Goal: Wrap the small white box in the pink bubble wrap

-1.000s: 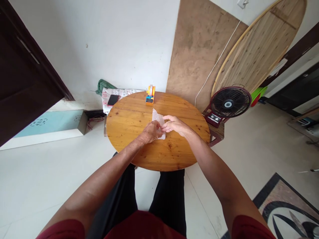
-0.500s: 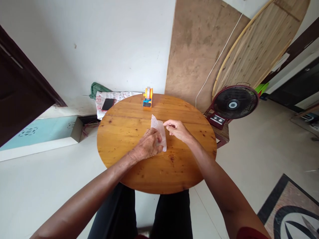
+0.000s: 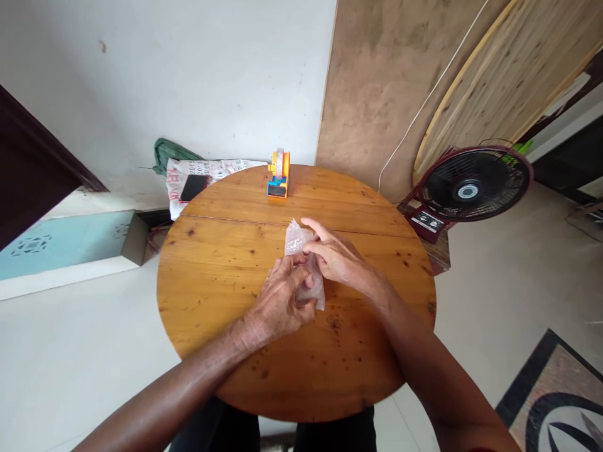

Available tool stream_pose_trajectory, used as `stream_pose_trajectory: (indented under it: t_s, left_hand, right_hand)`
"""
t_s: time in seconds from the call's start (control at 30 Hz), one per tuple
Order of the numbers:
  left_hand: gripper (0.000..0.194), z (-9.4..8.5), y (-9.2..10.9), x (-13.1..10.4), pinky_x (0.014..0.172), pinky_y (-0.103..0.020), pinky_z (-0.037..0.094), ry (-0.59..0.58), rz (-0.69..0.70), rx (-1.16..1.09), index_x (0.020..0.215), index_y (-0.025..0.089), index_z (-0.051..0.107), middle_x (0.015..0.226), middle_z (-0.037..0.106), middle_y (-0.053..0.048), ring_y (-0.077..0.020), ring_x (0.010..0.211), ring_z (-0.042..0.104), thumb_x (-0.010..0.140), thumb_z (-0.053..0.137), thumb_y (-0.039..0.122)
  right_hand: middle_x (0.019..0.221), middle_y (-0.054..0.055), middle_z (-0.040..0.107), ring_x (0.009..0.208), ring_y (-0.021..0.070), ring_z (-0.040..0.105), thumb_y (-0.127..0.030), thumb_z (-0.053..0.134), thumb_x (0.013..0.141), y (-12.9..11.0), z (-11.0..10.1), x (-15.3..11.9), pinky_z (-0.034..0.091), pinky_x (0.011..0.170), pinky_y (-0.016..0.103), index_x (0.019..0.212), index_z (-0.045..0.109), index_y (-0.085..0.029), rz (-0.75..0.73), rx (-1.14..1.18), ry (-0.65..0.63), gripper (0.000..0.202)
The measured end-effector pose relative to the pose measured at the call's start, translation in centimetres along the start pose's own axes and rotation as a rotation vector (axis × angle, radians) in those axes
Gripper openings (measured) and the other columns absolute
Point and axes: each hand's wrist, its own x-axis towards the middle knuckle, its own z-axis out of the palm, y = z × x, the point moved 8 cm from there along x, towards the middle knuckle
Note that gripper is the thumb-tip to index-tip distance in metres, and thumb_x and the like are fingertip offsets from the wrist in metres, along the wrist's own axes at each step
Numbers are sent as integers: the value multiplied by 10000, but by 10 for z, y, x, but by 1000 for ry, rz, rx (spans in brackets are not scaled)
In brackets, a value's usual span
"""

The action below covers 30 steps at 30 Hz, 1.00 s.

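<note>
A small piece of translucent bubble wrap lies near the middle of the round wooden table. My left hand is closed on its left and lower side, with the fingers curled over the wrap. From the right, my right hand touches the wrap; its index finger is stretched out over the upper edge and the other fingers are bent. Whether anything is wrapped inside, I cannot tell.
An orange and blue tape dispenser stands at the table's far edge. Behind the table's left side, a dark phone rests on a white printed sack. A dark red fan stands to the right, and a wooden board leans on the wall.
My right hand has moved left and onto the bubble wrap, from just beside it. My left hand keeps its hold. The view has shifted closer to the table.
</note>
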Motion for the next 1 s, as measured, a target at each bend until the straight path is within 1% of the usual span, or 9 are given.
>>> stream_pose_trajectory:
  t_s: [0.13, 0.23, 0.33, 0.43, 0.53, 0.67, 0.77, 0.93, 1.0]
  left_hand:
    - [300, 1, 6, 1, 962, -518, 469, -43, 12, 82, 880, 226, 511, 1397, 377, -118, -328, 1253, 457, 632, 638, 115]
    - [310, 2, 5, 3, 979, -531, 457, -60, -3, 108, 883, 222, 506, 1443, 358, -130, -359, 1324, 400, 623, 634, 111]
    - [298, 4, 2, 3, 978, -523, 464, -82, -33, 115, 875, 230, 493, 1397, 431, -125, -349, 1347, 393, 633, 627, 116]
    - [290, 5, 2, 3, 967, -508, 478, -97, -53, 121, 863, 239, 482, 1348, 488, -109, -323, 1326, 430, 644, 627, 118]
    - [298, 2, 4, 4, 948, -501, 493, -79, -52, 126, 852, 238, 485, 1366, 482, -101, -320, 1293, 462, 631, 638, 109]
    - [279, 3, 5, 4, 934, -481, 501, -70, -36, 147, 854, 220, 507, 1339, 490, -123, -320, 1265, 478, 632, 636, 111]
    - [274, 3, 5, 3, 964, -500, 474, -55, -7, 167, 867, 211, 523, 1350, 476, -132, -323, 1247, 481, 635, 639, 121]
    - [288, -2, 10, 1, 1002, -536, 421, -6, 23, 227, 862, 227, 512, 1469, 377, -94, -343, 1291, 424, 634, 660, 132]
    - [277, -3, 16, 1, 1023, -537, 391, -8, 56, 256, 860, 224, 504, 1460, 397, -99, -343, 1312, 396, 643, 655, 140]
  right_hand:
    - [1550, 5, 313, 1002, 159, 590, -40, 485, 774, 11, -3, -4, 492, 819, 297, 788, 644, -202, 53, -49, 117, 227]
    - [1535, 8, 342, 998, 169, 603, -48, 484, 784, 17, -4, -7, 498, 835, 311, 801, 648, -205, 76, -59, 132, 227]
    - [1523, 28, 363, 1013, 181, 622, -51, 472, 801, 18, -5, -9, 507, 856, 324, 865, 664, -212, 94, -31, 161, 259]
    - [1510, 47, 383, 1019, 183, 638, -56, 465, 822, 18, -5, -9, 510, 895, 332, 932, 679, -223, 104, 51, 193, 293]
    - [1493, 45, 409, 1065, 187, 632, -65, 471, 833, 19, 0, -7, 505, 946, 343, 1040, 675, -242, 121, 128, 190, 341]
    - [1480, 40, 420, 1226, 196, 548, -83, 495, 829, 23, 9, -6, 463, 1033, 356, 1178, 630, -261, 123, 179, 176, 414]
    - [1477, 45, 419, 1250, 193, 529, -77, 497, 817, 24, 17, -5, 459, 1038, 347, 1232, 602, -262, 124, 195, 157, 466]
    - [1465, 66, 428, 1266, 196, 513, -67, 461, 811, 24, 28, -3, 463, 1027, 351, 1306, 551, -253, 130, 210, 130, 536]
    - [1463, 75, 432, 1313, 198, 465, -81, 454, 822, 24, 30, -3, 431, 1062, 360, 1375, 483, -246, 122, 218, 144, 578]
